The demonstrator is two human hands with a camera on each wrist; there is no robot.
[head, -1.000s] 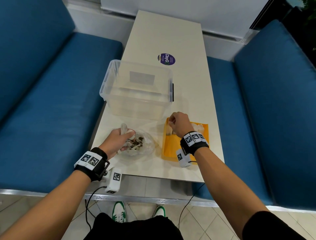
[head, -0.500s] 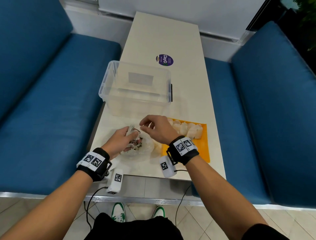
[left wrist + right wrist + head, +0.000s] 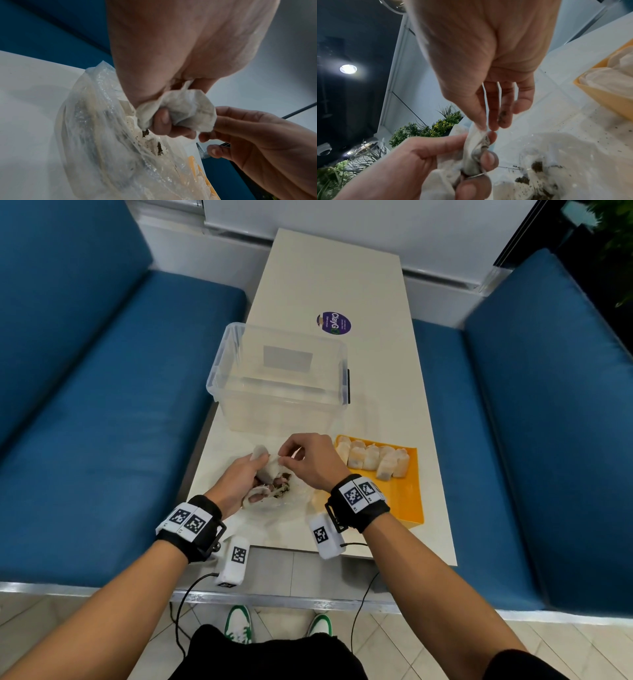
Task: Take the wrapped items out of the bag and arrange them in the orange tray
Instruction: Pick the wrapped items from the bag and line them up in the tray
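Observation:
A clear plastic bag [image 3: 274, 501] [image 3: 102, 135] lies on the table near its front edge, with white wrapped items and dark crumbs inside. My left hand [image 3: 239, 481] grips the bag's mouth and a white wrapped item [image 3: 185, 109] [image 3: 477, 146] [image 3: 270, 467]. My right hand [image 3: 308, 460] pinches the top of that same item between thumb and forefinger [image 3: 481, 121]. The orange tray [image 3: 404, 498] sits to the right of the bag, with a row of several wrapped items [image 3: 373, 460] along its far side.
An empty clear plastic tub [image 3: 281, 378] stands just behind the bag. The cream table [image 3: 329, 275] carries a purple round sticker [image 3: 334, 322]. Blue bench seats [image 3: 102, 371] flank it on both sides. Crumbs dot the tabletop by the tray [image 3: 607, 135].
My right hand left the tray, where a row of wrapped items now shows, and moved left to the bag. It now pinches the item that my left hand holds.

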